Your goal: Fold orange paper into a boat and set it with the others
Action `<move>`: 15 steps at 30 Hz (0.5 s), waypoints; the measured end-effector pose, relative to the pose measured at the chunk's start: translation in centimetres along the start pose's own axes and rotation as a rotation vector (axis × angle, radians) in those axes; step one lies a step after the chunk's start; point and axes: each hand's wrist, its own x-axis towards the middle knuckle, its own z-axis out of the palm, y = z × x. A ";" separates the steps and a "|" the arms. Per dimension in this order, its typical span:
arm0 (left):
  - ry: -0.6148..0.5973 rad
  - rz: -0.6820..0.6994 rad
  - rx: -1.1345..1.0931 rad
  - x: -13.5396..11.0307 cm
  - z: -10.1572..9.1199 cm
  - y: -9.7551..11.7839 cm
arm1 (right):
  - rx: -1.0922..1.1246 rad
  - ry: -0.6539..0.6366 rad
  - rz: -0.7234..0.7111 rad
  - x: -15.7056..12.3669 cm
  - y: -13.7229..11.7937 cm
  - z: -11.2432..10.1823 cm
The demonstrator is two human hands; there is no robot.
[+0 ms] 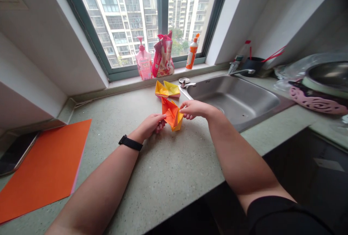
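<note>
Between my hands, just above or on the speckled counter, is an orange and yellow folded paper piece [171,114]. My left hand [154,123], with a black band at the wrist, pinches its orange left side between thumb and fingers. At its right, the fingertips of my right hand [192,109] close on the yellow edge. Right behind it sits a second folded paper piece [168,90], yellow with some pink low down and pointed corners. Some of my left fingers are hidden under the paper.
Orange paper sheets [51,166] lie at the left beside a dark phone [17,155]. A steel sink [236,99] is set into the counter [174,177] at right. A pump bottle [143,61], a red bag [163,57] and an orange bottle [192,53] line the windowsill.
</note>
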 end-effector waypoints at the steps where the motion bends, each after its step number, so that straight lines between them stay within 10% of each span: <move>1: -0.004 -0.026 0.019 -0.1 -0.1 0.1 | -0.007 -0.011 -0.011 0.0 -0.1 0.1; 15: 0.000 -0.149 0.088 0.6 -0.7 0.1 | -0.047 -0.073 -0.092 -0.4 -1.1 1.1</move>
